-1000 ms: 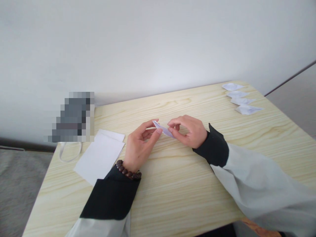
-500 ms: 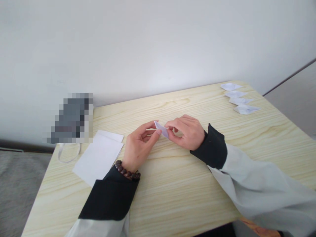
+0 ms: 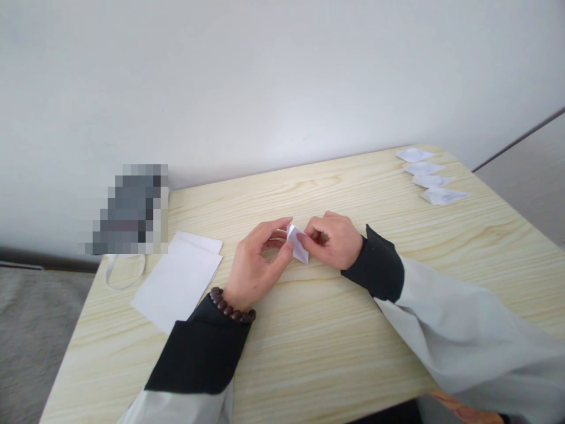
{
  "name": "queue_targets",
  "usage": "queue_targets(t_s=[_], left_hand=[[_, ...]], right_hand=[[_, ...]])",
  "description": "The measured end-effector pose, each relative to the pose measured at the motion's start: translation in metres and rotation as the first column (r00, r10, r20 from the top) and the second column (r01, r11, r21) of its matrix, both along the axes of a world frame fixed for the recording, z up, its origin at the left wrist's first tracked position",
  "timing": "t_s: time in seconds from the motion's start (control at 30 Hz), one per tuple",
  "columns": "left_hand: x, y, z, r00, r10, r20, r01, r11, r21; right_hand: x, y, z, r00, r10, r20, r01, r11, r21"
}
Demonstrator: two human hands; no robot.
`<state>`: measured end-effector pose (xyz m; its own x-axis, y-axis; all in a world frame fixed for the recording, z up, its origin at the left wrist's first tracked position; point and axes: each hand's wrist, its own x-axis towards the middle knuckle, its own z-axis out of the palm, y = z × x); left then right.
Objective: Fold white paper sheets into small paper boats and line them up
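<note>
A small folded piece of white paper (image 3: 300, 250) is held up between my two hands, above the middle of the table. My left hand (image 3: 260, 259) pinches its left side between thumb and fingers, and a dark bead bracelet (image 3: 232, 309) circles that wrist. On the paper's right side, my right hand (image 3: 333, 240) grips with thumb and curled index finger. Part of the paper is hidden behind the fingers.
Flat white sheets (image 3: 179, 282) lie stacked left of my left hand. Several folded white paper pieces (image 3: 444, 195) sit in a row at the far right corner of the wooden table (image 3: 335, 347). A blurred-out object (image 3: 130, 206) and a white loop (image 3: 126, 287) are at the left edge.
The folded paper has turned so that more of its face shows, and its top looks spread apart. Both hands have shifted slightly, the right thumb now pressing on the paper's face.
</note>
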<state>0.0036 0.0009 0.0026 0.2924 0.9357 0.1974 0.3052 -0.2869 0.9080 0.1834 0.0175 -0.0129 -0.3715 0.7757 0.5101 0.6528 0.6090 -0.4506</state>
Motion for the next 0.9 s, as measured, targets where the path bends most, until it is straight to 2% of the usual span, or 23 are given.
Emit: queue_targets(t_s=[0.13,0.37,0.53,0.67,0.9], left_hand=[[0.002,-0.0002,-0.0002,0.998,0.027,-0.059,-0.028,1.0,-0.012],[0.0041,0.0,-0.0012,0.97,0.177,-0.169,-0.175,0.984,0.027],[0.0029,-0.0014,-0.0013,0.968,0.186,-0.169,-0.183,0.982,0.037],[0.0032,-0.0006,-0.0038,0.979,0.176,-0.104,-0.174,0.984,0.021],[0.0065,0.0011,-0.0024,0.982,0.094,0.162,-0.065,0.983,-0.174]], right_hand=[[-0.0014,-0.0005,0.0006,0.999,0.031,0.021,-0.031,0.999,0.007],[-0.0048,-0.0013,-0.0012,0.996,0.064,0.055,-0.067,0.996,0.061],[-0.0048,-0.0015,-0.0013,0.998,-0.027,0.048,0.023,0.997,0.073],[-0.0041,-0.0017,-0.001,0.996,-0.048,0.08,0.044,0.998,0.04],[-0.0019,-0.0026,0.0025,0.998,-0.022,0.051,0.024,0.999,-0.032]])
